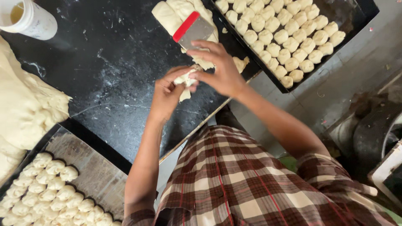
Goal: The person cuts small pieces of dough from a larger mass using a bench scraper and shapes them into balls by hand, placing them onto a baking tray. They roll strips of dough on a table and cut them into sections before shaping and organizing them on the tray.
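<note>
My left hand (167, 90) and my right hand (220, 69) both pinch a small piece of pale dough (185, 80) above the black worktop (109, 62). A strip of it hangs below my left fingers. Just beyond my right hand lie more cut dough pieces (205, 62) and a longer dough slab (171, 14). A metal scraper with a red handle (193, 28) rests on that slab, untouched.
A dark tray (360, 12) at top right holds several shaped dough balls (284, 33). Another tray (90, 167) at bottom left carries more. A large dough mass (25, 104) sits at the left, a white container (29, 16) at top left.
</note>
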